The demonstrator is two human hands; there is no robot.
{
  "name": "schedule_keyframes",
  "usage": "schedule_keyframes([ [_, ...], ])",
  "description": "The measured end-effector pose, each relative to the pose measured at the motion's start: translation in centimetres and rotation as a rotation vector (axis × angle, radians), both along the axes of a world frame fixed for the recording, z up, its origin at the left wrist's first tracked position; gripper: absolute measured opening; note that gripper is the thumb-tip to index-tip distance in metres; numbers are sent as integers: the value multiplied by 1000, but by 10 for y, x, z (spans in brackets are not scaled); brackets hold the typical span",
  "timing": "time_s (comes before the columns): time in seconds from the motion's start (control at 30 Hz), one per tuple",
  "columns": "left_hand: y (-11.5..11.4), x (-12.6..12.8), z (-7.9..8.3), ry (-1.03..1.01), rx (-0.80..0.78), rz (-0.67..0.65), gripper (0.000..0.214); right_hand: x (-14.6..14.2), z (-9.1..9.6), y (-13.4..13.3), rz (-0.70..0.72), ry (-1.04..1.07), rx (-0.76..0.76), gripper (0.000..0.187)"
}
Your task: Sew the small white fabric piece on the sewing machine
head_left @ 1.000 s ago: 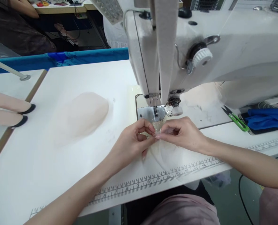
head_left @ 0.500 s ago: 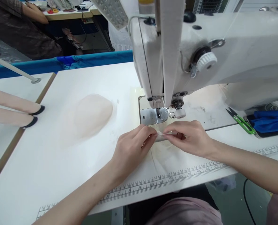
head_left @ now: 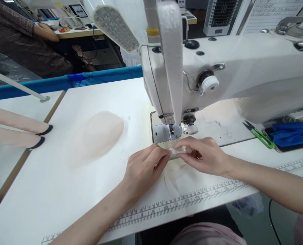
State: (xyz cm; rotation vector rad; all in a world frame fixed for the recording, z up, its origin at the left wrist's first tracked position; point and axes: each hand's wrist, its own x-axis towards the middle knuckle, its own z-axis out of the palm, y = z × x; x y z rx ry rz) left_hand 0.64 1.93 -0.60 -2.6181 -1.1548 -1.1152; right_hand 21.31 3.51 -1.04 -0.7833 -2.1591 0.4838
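Note:
My left hand (head_left: 146,168) pinches the edge of a thin, sheer whitish fabric (head_left: 175,155) just in front of the sewing machine's needle plate (head_left: 162,133). Facing it from the right, my right hand (head_left: 203,154) has thumb and forefinger at the same edge, its fingertips slightly parted with the fabric between them. The presser foot and needle (head_left: 171,128) stand a short way beyond my fingers. How the sheer layers lie between my hands is hard to make out.
The white sewing machine (head_left: 243,64) fills the upper right. Green thread snips (head_left: 262,136) lie at right by a tray with blue cloth (head_left: 291,132). A sheer pale piece (head_left: 102,132) lies left. A printed ruler (head_left: 177,200) runs along the front edge. Another person (head_left: 21,44) is at upper left.
The camera view has tilted up a little, showing more of the machine's top. My right forefinger has lifted slightly off the thumb; my left hand keeps its pinch.

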Motion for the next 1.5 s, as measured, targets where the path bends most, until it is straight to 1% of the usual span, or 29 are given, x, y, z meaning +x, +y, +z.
schedule_keyframes([
  [0.23,1,1,-1,-13,7,-26,9,0,-1,1,12,-13,32,14],
  [0.37,0,0,-2,-13,3,-17,9,0,-2,2,8,-13,20,16],
  [0.5,1,0,-3,-16,-8,-19,9,0,-3,2,21,-6,55,16],
  [0.67,0,1,-2,-22,-10,-20,9,1,-2,1,16,-3,45,17],
  [0.87,0,1,-1,-24,-7,-20,9,0,-1,2,19,-11,84,17],
  [1.0,-1,1,-1,-9,-16,-31,7,0,0,2,14,-14,69,13],
  [1.07,-1,1,-1,2,-9,-38,13,0,0,2,6,-19,83,12],
  [1.13,-1,2,-1,6,-27,-52,16,0,0,2,-9,-35,105,11],
  [1.27,0,3,-1,3,-105,-84,10,1,-2,3,-8,-59,108,11],
  [1.4,-1,3,2,1,-58,-52,5,1,-3,3,-18,-65,82,13],
  [1.5,-2,2,3,-1,-6,-40,6,0,-4,3,-3,-56,69,13],
])
